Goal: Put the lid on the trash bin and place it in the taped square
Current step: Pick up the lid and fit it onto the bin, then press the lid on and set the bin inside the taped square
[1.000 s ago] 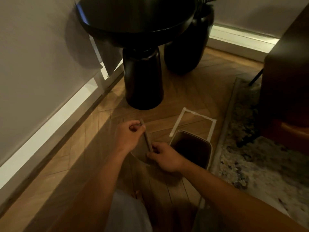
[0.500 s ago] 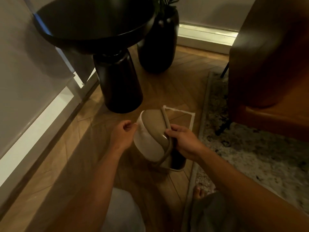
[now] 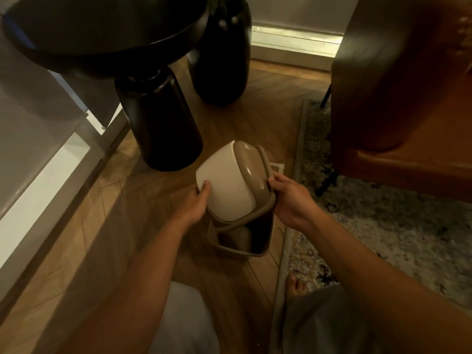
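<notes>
One lid and one trash bin are seen, with two hands on the lid. The lid — a domed piece with a cream swing panel set in a tan frame — is held tilted above the bin's open mouth, its lower edge low against the bin's far rim; whether the two actually touch cannot be told. The left hand is closed on the cream side, the thumb pressed flat on the panel and the fingers hidden beneath. The right hand is closed on the tan frame, its fingers wrapped over the edge. The bin stands upright on the floor, its tan rim and dark inside visible below the lid. Of the taped square only one white corner is shown, just past the lid; the rest is hidden behind the lid and bin, so it cannot be told whether the bin stands within it.

The surface is wood laid in a herringbone pattern. One patterned rug lies to the right, its edge just beside the bin. Two dark pieces stand beyond — a round pedestal table and a tall black planter. One brown armchair is set on the rug. Pale walls with a lit baseboard enclose the corner. One bare foot is seen at the rug's edge.
</notes>
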Available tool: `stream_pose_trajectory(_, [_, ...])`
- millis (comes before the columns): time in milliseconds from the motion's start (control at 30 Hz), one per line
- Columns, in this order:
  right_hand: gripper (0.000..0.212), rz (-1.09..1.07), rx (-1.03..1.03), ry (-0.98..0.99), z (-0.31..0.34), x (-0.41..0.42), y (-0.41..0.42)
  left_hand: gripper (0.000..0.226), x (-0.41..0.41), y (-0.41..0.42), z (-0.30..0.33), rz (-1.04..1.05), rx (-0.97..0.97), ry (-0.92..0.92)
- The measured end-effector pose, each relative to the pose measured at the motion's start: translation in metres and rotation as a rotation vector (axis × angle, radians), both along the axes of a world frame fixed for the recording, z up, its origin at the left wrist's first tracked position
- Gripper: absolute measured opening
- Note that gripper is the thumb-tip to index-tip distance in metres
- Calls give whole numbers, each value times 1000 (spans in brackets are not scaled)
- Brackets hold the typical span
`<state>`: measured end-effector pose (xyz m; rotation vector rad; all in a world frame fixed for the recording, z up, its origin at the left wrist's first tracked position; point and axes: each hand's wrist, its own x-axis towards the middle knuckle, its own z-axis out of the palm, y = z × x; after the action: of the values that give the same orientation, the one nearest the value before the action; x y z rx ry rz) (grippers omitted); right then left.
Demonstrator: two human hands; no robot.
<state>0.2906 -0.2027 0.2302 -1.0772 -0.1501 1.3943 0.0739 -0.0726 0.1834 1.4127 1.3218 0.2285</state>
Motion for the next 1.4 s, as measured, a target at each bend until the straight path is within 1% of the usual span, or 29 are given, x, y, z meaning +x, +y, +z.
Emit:
stream_pose_trajectory(67, [36,-8,-8,-2,-5,5,1,82,2,2,-3,0,-10,-20])
stream_pose_trajectory(167, [37,18,-76,-82,-12,11,5,65,4,6,-10,0,5,-16])
stream_pose_trajectory(233, [35,56,-179,-244,-19,13,8,56,5,10,-15,11,21,-9])
stream_pose_trajectory(300, [33,105,-276,-460,-27,14,9,48,6,12,-19,12,55,5])
stream_pose_trajectory(400, [31,200,-371,-742,-38,17,12,48,7,13,-25,-36,116,66])
stream_pose_trajectory(467, [33,252,-388,-842,-42,19,14,48,9,12,-29,-57,121,79])
stream_pose_trajectory(533, [41,294,-393,-896,-45,21,14,49,12,12,-30,-71,122,88])
stream_pose_trajectory(633, [73,370,-430,-891,-51,26,14,50,16,13,-31,-95,127,103])
stream_pose_trajectory(700, [86,402,-452,-882,-56,28,12,49,18,13,-32,-100,127,84])
stream_pose_trajectory(800, [83,444,-463,-933,-63,31,11,47,20,14,-36,-112,130,69])
stream_pose_trajectory(933, [81,452,-471,-919,-73,34,11,46,19,15,-41,-139,99,69])
stream_pose_trajectory(1100, [95,539,-518,-929,-83,32,8,50,15,14,-47,-168,75,138])
stream_pose_trajectory(1267, [100,581,-550,-858,-91,30,1,50,15,9,-52,-204,83,157])
stream_pose_trajectory(1333, [104,602,-560,-853,-93,29,-2,50,15,9,-54,-237,91,165])
stream_pose_trajectory(1400, [104,625,-571,-872,-95,28,-4,54,15,9,-55,-248,93,177])
